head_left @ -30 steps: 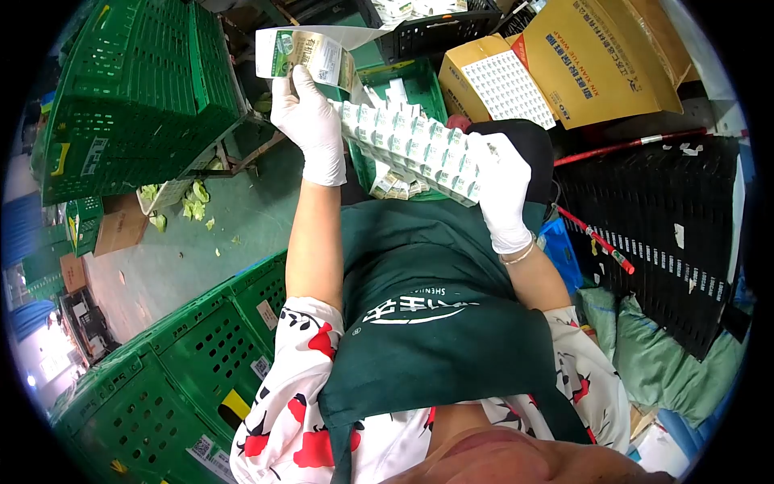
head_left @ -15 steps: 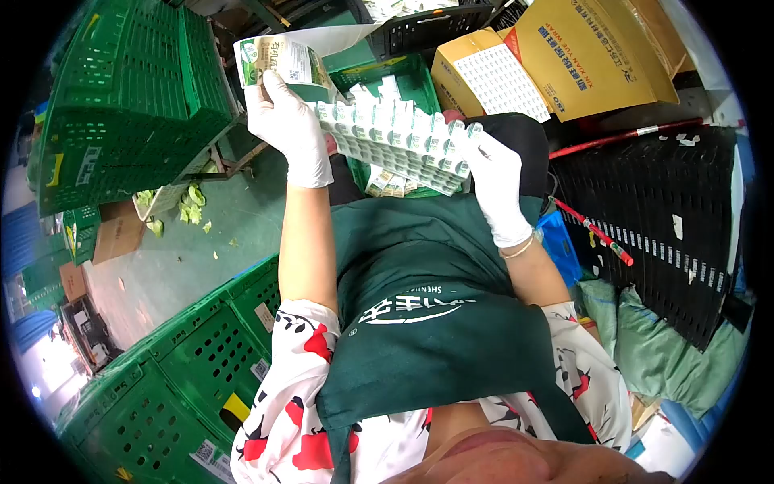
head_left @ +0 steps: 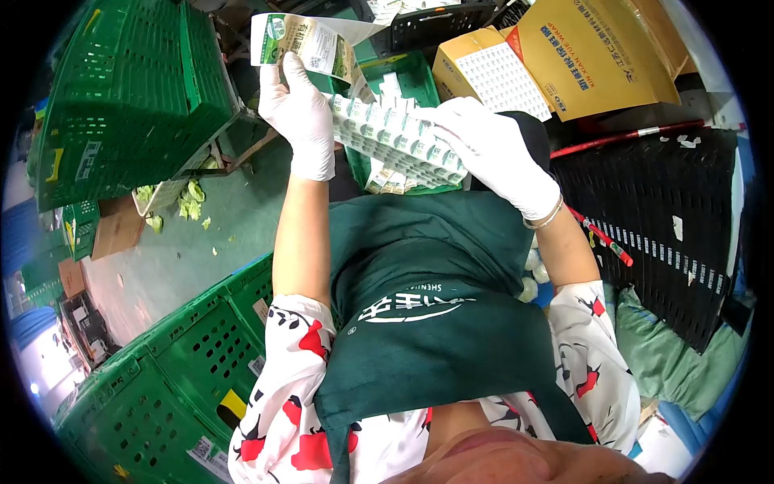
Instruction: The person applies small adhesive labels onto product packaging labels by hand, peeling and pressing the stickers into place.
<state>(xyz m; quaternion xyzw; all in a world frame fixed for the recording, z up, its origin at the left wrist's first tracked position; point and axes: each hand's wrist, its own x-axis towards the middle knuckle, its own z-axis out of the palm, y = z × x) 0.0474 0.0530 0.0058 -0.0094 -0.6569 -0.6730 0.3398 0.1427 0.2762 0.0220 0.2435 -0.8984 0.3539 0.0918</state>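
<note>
In a white glove, my left hand [head_left: 297,114] pinches a printed label strip [head_left: 310,47] with green and beige panels. A folded sheet of small green-and-white stickers [head_left: 395,137] stretches from beside that hand toward the right. My right hand [head_left: 488,149], also gloved, lies over the sheet's right end with its fingers closed at the upper edge. Below the sheet, a green crate [head_left: 415,77] holds loose white pieces and small labels [head_left: 387,177].
Green crates [head_left: 121,113] are stacked at left, with another green crate [head_left: 201,339] lower left. Cardboard boxes [head_left: 597,60] stand upper right, one carrying a sticker sheet [head_left: 504,81]. Black crates [head_left: 653,218] and a red pole [head_left: 605,242] are at right.
My right hand has moved left and inward from the sheet's right edge onto its upper edge. My left hand went left, then slightly back right with the label strip.
</note>
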